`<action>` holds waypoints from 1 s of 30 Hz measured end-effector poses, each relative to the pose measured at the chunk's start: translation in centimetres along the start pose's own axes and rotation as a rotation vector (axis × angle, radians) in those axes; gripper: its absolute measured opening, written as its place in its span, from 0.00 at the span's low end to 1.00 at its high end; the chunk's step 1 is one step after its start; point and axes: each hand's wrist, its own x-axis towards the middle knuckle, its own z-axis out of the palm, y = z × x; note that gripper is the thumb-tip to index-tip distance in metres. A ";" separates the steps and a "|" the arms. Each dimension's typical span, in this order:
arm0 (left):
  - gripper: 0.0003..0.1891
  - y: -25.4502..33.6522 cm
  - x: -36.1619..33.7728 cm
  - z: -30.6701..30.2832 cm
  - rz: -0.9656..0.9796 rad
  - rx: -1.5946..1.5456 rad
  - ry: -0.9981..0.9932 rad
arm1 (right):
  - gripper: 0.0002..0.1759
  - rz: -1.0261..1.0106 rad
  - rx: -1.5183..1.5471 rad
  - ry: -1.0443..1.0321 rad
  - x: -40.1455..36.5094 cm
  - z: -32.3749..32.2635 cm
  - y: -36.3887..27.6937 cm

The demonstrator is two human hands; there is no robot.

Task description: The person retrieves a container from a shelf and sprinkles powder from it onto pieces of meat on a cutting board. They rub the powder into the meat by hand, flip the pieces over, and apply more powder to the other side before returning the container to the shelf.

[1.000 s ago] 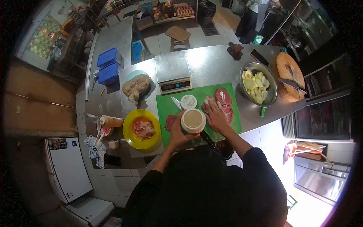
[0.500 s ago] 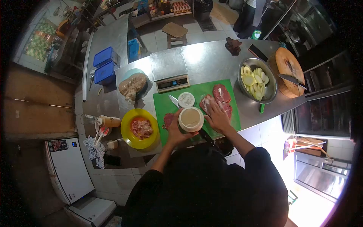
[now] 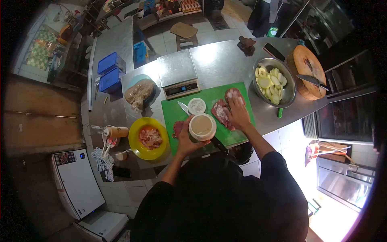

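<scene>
My left hand [image 3: 186,142] is wrapped round an open white jar [image 3: 202,126] of pale powder, held over the near edge of the green cutting board [image 3: 246,128]. My right hand [image 3: 240,116] lies with fingers stretched over two raw meat slices. The left slice [image 3: 221,113] carries a streak of white powder; the right slice [image 3: 234,95] has a white dusting near my fingertips. Beside the jar is a round white lid [image 3: 196,106]. A knife [image 3: 183,107] lies partly hidden under the jar, its dark handle toward me. Another piece of meat [image 3: 177,129] shows by my left hand.
A yellow bowl [image 3: 135,150] with raw meat stands left of the board. Behind it are a bagged bundle [image 3: 139,95] and a digital scale [image 3: 182,89]. To the right, a steel bowl [image 3: 291,97] holds pale slices, near a round chopping block [image 3: 308,60] bearing a knife [image 3: 309,79].
My right hand has moved from the left meat slice to the right one, leaving the powdered left slice more exposed. My left hand keeps the jar nearly in place.
</scene>
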 end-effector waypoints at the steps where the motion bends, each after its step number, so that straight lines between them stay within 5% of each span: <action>1: 0.59 -0.1 0.1 0.1 0.000 0.000 -0.002 | 0.37 -0.048 0.019 -0.031 -1.2 -0.2 -0.6; 5: 0.59 -0.2 0.3 0.2 -0.011 -0.119 0.023 | 0.39 -0.029 -0.008 -0.305 -5.0 -1.8 0.5; 7: 0.59 -0.1 -0.2 0.4 -0.014 -0.156 0.030 | 0.38 0.020 0.053 -0.099 -3.9 -2.4 0.8; 14: 0.59 0.1 0.4 0.5 0.021 -0.046 0.008 | 0.37 0.065 -0.063 0.035 -0.6 -1.1 -0.5; 16: 0.59 0.1 0.4 0.5 -0.004 -0.071 0.004 | 0.37 0.088 0.174 -0.178 -2.9 -3.1 -1.0; 20: 0.59 -0.8 0.1 0.8 -0.035 -0.094 0.012 | 0.36 0.045 0.166 -0.158 -10.2 -3.4 -2.3; 22: 0.59 -0.9 0.3 0.8 -0.039 -0.140 -0.002 | 0.36 0.053 0.098 -0.363 -12.4 -4.0 -2.1; 28: 0.61 -0.7 0.0 0.8 -0.085 -0.152 -0.027 | 0.36 0.205 0.069 -0.038 -9.2 -1.0 -4.2; 30: 0.61 -0.4 0.3 0.4 -0.049 -0.025 -0.037 | 0.36 0.169 0.070 -0.126 -10.1 -2.3 -5.0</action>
